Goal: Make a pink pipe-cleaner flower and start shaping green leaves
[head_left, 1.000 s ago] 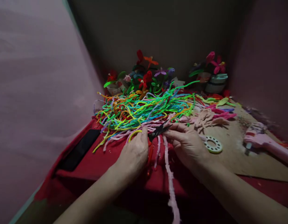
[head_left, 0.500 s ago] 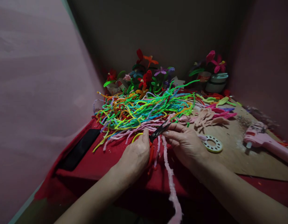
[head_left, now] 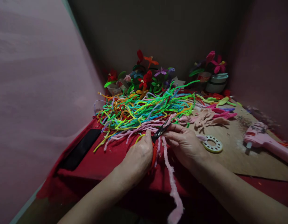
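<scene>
My left hand is closed on the red handles of a pair of scissors, whose dark blades point up and right. My right hand pinches a long fuzzy pink pipe cleaner right at the blades; its free end hangs down over the table's front edge. Just beyond both hands lies a big tangled heap of pipe cleaners in green, yellow, orange, blue and pink.
A red cloth covers the table, with a black phone at the left. A brown board at right carries a white ring, a pink glue gun and pink petal shapes. Finished pipe-cleaner flowers and a pot stand at the back.
My left hand and the scissors have edged slightly right, closer to my right hand. The hanging end of the pink pipe cleaner has swung a little.
</scene>
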Action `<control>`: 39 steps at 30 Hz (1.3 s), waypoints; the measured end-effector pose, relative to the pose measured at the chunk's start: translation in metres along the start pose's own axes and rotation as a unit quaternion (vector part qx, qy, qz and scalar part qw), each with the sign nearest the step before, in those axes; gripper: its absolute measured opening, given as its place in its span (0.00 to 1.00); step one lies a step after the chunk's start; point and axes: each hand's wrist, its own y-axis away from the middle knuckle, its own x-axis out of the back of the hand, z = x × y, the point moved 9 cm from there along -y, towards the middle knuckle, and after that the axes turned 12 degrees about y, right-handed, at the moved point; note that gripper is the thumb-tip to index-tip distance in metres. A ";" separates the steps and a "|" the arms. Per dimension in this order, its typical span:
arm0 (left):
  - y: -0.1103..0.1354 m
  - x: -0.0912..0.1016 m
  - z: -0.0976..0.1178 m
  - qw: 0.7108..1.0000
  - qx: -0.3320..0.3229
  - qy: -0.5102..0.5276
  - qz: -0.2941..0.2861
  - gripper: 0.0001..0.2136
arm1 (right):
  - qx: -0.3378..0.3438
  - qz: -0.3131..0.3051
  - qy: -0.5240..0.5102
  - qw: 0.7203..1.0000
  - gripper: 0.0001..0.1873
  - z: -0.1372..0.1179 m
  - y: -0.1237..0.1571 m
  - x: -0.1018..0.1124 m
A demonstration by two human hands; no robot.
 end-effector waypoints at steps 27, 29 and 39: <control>-0.027 0.024 0.000 0.653 0.042 0.756 0.010 0.20 | 0.009 -0.077 0.013 0.997 0.10 0.003 0.005 -0.011; -0.026 0.023 0.003 0.650 0.037 0.759 -0.017 0.19 | 0.015 -0.095 -0.010 0.995 0.08 -0.002 0.004 -0.013; -0.023 0.012 0.004 0.625 0.070 0.773 -0.079 0.16 | 0.005 -0.074 -0.008 0.997 0.07 -0.001 0.002 -0.009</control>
